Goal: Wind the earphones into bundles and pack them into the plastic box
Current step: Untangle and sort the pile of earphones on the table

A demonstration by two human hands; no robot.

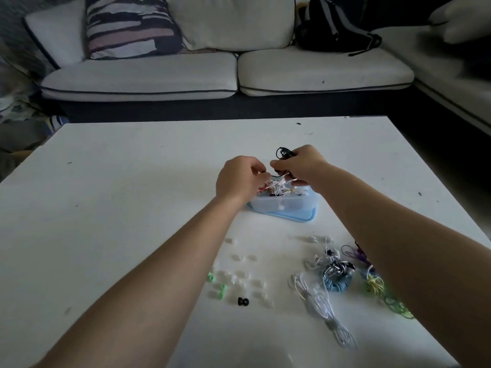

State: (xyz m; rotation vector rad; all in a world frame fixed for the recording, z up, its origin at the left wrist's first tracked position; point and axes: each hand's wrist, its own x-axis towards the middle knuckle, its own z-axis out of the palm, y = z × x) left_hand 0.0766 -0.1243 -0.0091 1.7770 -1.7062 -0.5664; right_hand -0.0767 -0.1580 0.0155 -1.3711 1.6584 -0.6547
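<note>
Black earphone (pixel 283 153) coiled, long axis running far-to-near through the right hand (pixel 300 166) curled round it, loop poking out the far side, left hand (pixel 239 179) pinching its cable end, both just above the plastic box (pixel 284 205) mid-table (pixel 132 181), loose earphones (pixel 332 269) nearer, right.

There is one view, from a wide-angle camera worn on the person's head. It faces forward and down over the white table (pixel 119 168), which fills the lower two thirds of the frame. The forearms come in from 7 and 5 o'clock. The left hand (pixel 239 179) and the right hand (pixel 300 166) hold the black earphone (pixel 284 152) near the centre, at the end of the stretched arms. The sofa (pixel 164 75) is farther away, at 12 o'clock. Lines near the borders look curved.
</note>
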